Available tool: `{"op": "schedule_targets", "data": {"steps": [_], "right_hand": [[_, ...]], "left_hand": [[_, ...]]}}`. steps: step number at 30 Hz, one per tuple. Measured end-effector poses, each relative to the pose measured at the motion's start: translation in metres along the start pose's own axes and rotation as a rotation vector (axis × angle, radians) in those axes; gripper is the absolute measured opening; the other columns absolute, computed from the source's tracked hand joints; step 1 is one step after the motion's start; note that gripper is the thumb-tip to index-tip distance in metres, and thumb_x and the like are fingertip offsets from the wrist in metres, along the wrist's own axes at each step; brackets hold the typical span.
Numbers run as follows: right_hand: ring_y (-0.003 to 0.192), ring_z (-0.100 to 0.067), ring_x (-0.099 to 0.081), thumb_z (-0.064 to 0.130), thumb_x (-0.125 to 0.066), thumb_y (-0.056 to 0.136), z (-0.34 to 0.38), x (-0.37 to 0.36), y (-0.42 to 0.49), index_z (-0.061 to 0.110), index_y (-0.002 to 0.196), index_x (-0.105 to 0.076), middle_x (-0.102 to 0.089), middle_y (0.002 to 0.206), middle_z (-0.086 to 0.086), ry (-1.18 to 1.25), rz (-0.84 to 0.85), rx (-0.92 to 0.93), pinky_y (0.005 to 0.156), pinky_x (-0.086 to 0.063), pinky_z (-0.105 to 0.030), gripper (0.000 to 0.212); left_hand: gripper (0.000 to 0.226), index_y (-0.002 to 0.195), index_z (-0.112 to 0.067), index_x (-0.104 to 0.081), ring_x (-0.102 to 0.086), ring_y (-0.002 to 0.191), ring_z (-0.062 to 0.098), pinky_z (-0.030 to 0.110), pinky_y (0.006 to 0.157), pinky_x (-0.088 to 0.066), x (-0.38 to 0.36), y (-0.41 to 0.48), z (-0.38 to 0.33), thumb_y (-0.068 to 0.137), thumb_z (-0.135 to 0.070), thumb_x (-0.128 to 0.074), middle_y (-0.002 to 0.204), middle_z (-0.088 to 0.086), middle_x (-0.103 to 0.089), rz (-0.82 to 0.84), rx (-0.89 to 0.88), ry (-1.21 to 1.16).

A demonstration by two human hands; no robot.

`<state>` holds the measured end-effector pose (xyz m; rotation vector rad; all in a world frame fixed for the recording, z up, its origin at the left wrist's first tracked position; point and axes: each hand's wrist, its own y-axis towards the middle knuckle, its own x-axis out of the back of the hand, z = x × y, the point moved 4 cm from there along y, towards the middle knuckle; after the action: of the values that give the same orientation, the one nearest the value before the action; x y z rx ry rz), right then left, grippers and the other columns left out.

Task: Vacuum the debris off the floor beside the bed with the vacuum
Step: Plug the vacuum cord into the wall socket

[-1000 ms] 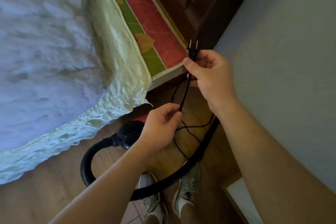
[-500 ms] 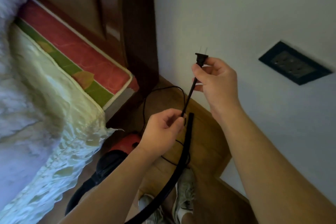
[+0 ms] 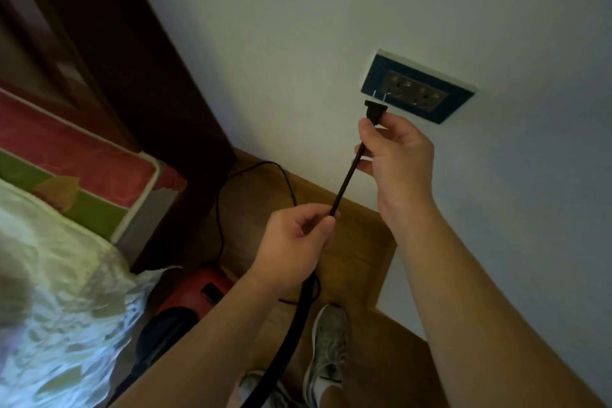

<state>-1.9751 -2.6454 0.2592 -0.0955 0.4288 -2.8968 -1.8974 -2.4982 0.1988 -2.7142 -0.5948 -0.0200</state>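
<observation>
While the right hand [image 3: 395,151] pinches the two-pin plug [image 3: 375,110] just below the wall socket [image 3: 415,89] at one o'clock, the left hand [image 3: 294,243] grips the power cord [image 3: 346,180] lower down. At seven o'clock, the red vacuum [image 3: 195,291] sits on the wooden floor [image 3: 357,262] beside the bed [image 3: 59,262]
</observation>
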Motion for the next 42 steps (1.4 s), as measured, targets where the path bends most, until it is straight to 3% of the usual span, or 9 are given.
{"op": "schedule_targets", "data": {"steps": [13, 20, 24, 34, 42], "right_hand": [[0.092, -0.014, -0.070, 0.025, -0.069, 0.094, 0.005, 0.051, 0.009, 0.021, 0.108, -0.073, -0.074, 0.095, 0.003, 0.041, -0.148, -0.043, 0.078, -0.061, -0.033, 0.015], [0.086, -0.014, -0.069, 0.023, -0.070, 0.093, 0.010, 0.051, 0.010, 0.026, 0.096, -0.074, -0.074, 0.089, 0.002, 0.042, -0.130, -0.035, 0.069, -0.057, -0.025, 0.005], [0.084, -0.015, -0.069, 0.022, -0.071, 0.092, 0.013, 0.047, 0.011, 0.029, 0.087, -0.072, -0.073, 0.086, 0.001, 0.077, -0.149, -0.050, 0.067, -0.056, -0.025, 0.009], [0.070, -0.016, -0.066, 0.012, -0.070, 0.092, 0.015, 0.040, 0.017, 0.012, 0.087, -0.072, -0.069, 0.075, -0.005, 0.235, -0.186, -0.123, 0.060, -0.054, -0.024, 0.005], [0.063, -0.012, -0.066, 0.008, -0.073, 0.089, 0.019, 0.040, 0.031, 0.013, 0.077, -0.071, -0.069, 0.061, 0.005, 0.217, -0.219, -0.127, 0.062, -0.054, -0.026, 0.013]], "left_hand": [[0.023, 0.099, -0.024, -0.072, -0.065, 0.069, 0.018, 0.022, 0.064, -0.056, -0.048, 0.007, -0.020, 0.099, -0.005, -0.059, 0.077, 0.013, -0.069, 0.069, -0.036, -0.028], [0.023, 0.101, -0.023, -0.072, -0.065, 0.070, 0.018, 0.021, 0.063, -0.054, -0.052, 0.003, -0.021, 0.100, -0.005, -0.058, 0.073, 0.004, -0.069, 0.065, -0.026, -0.064], [0.026, 0.099, -0.025, -0.071, -0.064, 0.068, 0.019, 0.022, 0.064, -0.054, -0.052, 0.002, -0.026, 0.100, -0.004, -0.057, 0.074, 0.012, -0.067, 0.050, -0.049, -0.074], [0.027, 0.093, -0.020, -0.073, -0.061, 0.060, 0.015, 0.025, 0.060, -0.054, -0.046, 0.008, -0.031, 0.098, 0.001, -0.058, 0.066, 0.003, -0.066, -0.016, -0.075, -0.137], [0.028, 0.091, -0.021, -0.073, -0.059, 0.057, 0.016, 0.028, 0.057, -0.054, -0.047, 0.023, -0.039, 0.098, 0.002, -0.058, 0.064, 0.003, -0.064, -0.002, -0.092, -0.146]]}}
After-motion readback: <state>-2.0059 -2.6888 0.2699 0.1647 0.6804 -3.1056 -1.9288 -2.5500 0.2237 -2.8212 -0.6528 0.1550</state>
